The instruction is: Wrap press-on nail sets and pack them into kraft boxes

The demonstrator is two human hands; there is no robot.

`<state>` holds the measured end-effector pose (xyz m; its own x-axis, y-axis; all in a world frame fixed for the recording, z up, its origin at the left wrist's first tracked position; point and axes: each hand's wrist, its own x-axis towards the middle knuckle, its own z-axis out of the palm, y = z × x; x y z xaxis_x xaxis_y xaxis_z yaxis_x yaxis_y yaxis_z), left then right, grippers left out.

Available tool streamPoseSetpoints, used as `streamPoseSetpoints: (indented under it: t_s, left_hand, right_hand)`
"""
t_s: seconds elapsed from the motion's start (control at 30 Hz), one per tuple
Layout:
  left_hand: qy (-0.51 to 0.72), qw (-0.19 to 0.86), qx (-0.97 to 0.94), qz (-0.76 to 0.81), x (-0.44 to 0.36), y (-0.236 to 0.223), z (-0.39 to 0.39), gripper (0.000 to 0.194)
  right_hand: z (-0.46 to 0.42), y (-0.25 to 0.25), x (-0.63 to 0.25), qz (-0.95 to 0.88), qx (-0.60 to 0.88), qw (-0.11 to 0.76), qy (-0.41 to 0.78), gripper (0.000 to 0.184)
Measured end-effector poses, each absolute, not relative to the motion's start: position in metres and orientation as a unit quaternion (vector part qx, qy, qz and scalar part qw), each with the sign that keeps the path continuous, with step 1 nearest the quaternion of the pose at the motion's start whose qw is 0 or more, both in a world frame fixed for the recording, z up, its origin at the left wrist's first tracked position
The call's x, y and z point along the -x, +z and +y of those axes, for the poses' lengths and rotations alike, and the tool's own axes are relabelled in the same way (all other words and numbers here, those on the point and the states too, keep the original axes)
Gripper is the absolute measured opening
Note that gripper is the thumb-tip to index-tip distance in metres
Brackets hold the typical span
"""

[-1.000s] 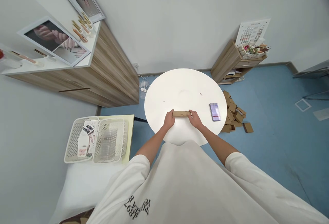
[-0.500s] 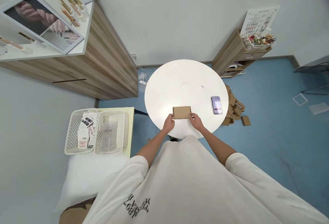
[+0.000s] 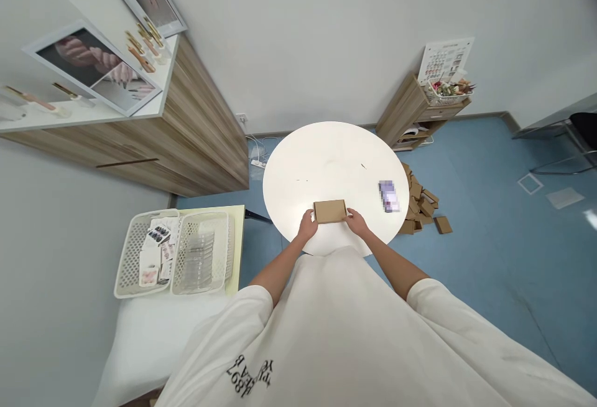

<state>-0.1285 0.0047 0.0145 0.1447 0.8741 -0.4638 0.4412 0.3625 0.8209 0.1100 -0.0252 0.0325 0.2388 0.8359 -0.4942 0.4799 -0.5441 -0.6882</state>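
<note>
I am holding a small kraft cardboard box [image 3: 330,211] between my left hand [image 3: 307,226] and my right hand [image 3: 357,223], one at each short end. The box is closed, flat and rectangular, with plain matte brown faces and no visible print, and its long side lies across my view. It is sitting over the near edge of a round white table [image 3: 298,164], directly in front of my chest. My fingers are curling in against both ends, so both grips appear closed on the box, though from this overhead angle I cannot judge how firmly, or whether the box is bearing on the tabletop.

Toward the right of the table, well apart from my right hand, a flat pixelated item [image 3: 388,196] is lying too blurred to identify. Beyond the table edge, flattened cardboard pieces [image 3: 418,198] are heaped on the blue floor [image 3: 471,208]. To my left, two white lattice baskets [image 3: 140,254] are standing side by side, one holding printed cards [image 3: 158,236], the other clear plastic trays [image 3: 200,257].
</note>
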Motion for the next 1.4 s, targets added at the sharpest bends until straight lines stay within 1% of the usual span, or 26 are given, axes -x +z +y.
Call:
streamPoseSetpoints:
  t_s: [0.17, 0.33, 0.5, 0.67, 0.93, 1.23, 1.4]
  left_hand:
    - [0.205, 0.548, -0.525, 0.619, 0.128, 0.016, 0.005, 0.056]
    - [0.217, 0.577, -0.509, 0.601, 0.126, 0.023, 0.006, 0.061]
    - [0.233, 0.567, -0.518, 0.597, 0.117, 0.035, 0.010, 0.061]
    - [0.263, 0.555, -0.535, 0.581, 0.084, 0.048, 0.020, 0.059]
    - [0.260, 0.556, -0.570, 0.546, -0.017, 0.062, 0.027, 0.056]
    - [0.232, 0.557, -0.623, 0.497, -0.170, 0.073, 0.021, 0.056]
    - [0.219, 0.553, -0.652, 0.470, -0.256, 0.074, 0.012, 0.052]
  right_hand:
    - [-0.025, 0.033, -0.105, -0.432, 0.737, 0.234, 0.465, 0.055]
    - [-0.024, 0.035, -0.102, -0.426, 0.727, 0.250, 0.477, 0.053]
    - [-0.016, 0.048, -0.110, -0.435, 0.724, 0.270, 0.462, 0.050]
    - [-0.011, 0.057, -0.142, -0.439, 0.724, 0.303, 0.437, 0.048]
    - [-0.025, 0.061, -0.241, -0.402, 0.740, 0.359, 0.402, 0.048]
    - [-0.058, 0.070, -0.384, -0.351, 0.758, 0.419, 0.356, 0.048]
    - [-0.086, 0.076, -0.460, -0.329, 0.785, 0.410, 0.328, 0.048]
